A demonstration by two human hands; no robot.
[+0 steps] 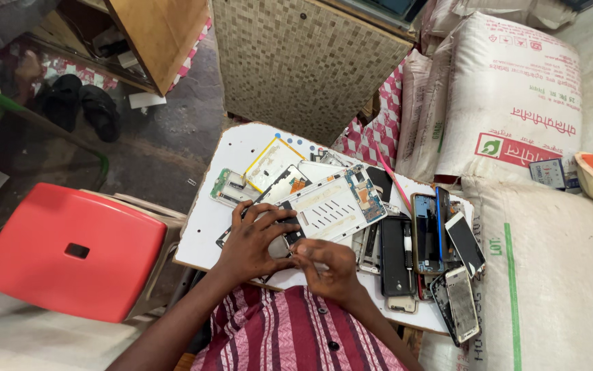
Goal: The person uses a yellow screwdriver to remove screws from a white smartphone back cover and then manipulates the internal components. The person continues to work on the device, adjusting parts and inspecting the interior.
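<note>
White phone frame (331,206) lies mid-frame on the tabletop (207,227); left hand (255,244) fingers press its lower end, right hand (327,268) fingers pinch beside it.

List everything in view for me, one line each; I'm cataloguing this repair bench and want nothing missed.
white phone frame: one, white with a blue circuit board at its far end, centre of the board, under both hands
white board: one, white, worktop on the lap
yellow-edged battery: one, pale with yellow edge, far left of the board
green circuit part: one, green and silver, left edge of the board
phones and loose screens: several, black, white and gold, piled on the right
red stool: one, red, left
sacks: several, white, right
black sandals: a pair, black, floor upper left
left hand: fingers on the frame
right hand: fingers at the frame's near end
</note>
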